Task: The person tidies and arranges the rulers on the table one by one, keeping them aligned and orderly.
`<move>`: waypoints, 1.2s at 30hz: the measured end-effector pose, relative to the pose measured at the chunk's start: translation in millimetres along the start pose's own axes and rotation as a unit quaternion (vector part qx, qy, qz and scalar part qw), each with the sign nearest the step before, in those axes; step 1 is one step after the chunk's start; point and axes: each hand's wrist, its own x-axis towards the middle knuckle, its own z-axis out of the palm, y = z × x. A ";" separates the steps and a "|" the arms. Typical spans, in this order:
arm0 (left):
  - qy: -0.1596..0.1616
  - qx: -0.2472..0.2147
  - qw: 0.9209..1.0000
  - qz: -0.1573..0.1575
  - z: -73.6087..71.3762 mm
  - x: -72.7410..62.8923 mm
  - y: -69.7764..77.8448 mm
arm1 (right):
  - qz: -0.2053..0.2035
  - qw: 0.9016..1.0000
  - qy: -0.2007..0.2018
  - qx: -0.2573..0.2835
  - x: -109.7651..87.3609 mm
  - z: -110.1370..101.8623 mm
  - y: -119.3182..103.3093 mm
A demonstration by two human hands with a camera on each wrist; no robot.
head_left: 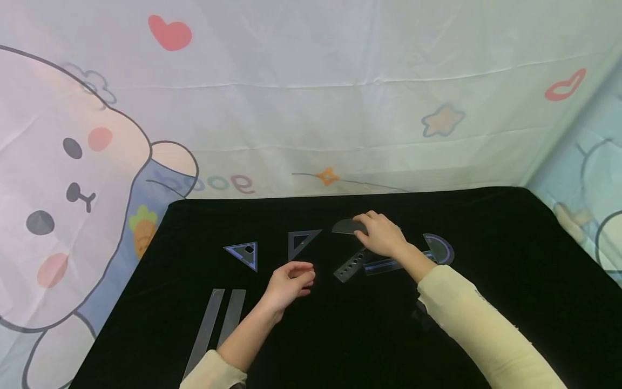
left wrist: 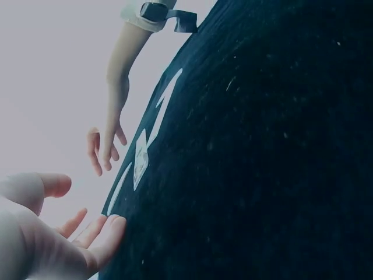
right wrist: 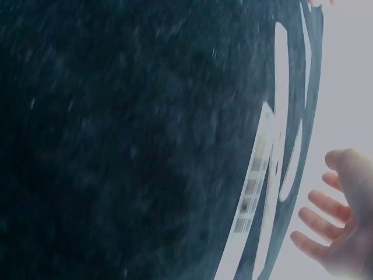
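R hand (head_left: 381, 235): fingers relaxed, grasping nothing, over half-round protractor (head_left: 343, 227) | L hand (head_left: 290, 285): loosely bent, nothing held | protractor: flat near desk's (head_left: 505, 243) far edge, mid-length | tip: thin, probably best pinched at rim, clear of holed ruler (head_left: 349, 267)

Right hand (right wrist: 349, 224) shows beyond worktop's edge

On the dark worktop (right wrist: 116, 140), a printed strip (right wrist: 250, 186) lies just beside a pale strip (right wrist: 281, 76); two slim pieces (right wrist: 294, 163) lie nearer the edge. The fingers (right wrist: 317, 224) are parted.
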 end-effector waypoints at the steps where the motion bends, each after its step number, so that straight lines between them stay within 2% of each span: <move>1: -0.003 0.001 1.000 -0.003 1.9 1.3 0.1 | 0.006 1.000 -0.004 -0.002 0.0 -0.6 2.5; 13: -0.020 0.016 0.999 -0.022 22.2 12.0 5.1 | 0.051 0.998 -0.029 -0.013 -3.7 -8.5 30.8; 24: -0.040 0.010 0.998 -0.052 30.0 16.7 12.3 | 0.104 0.993 -0.052 -0.012 -9.4 -11.1 48.4; 36: -0.059 -0.018 0.996 -0.068 31.8 18.7 16.6 | 0.126 0.991 -0.038 -0.024 -10.5 -10.9 46.1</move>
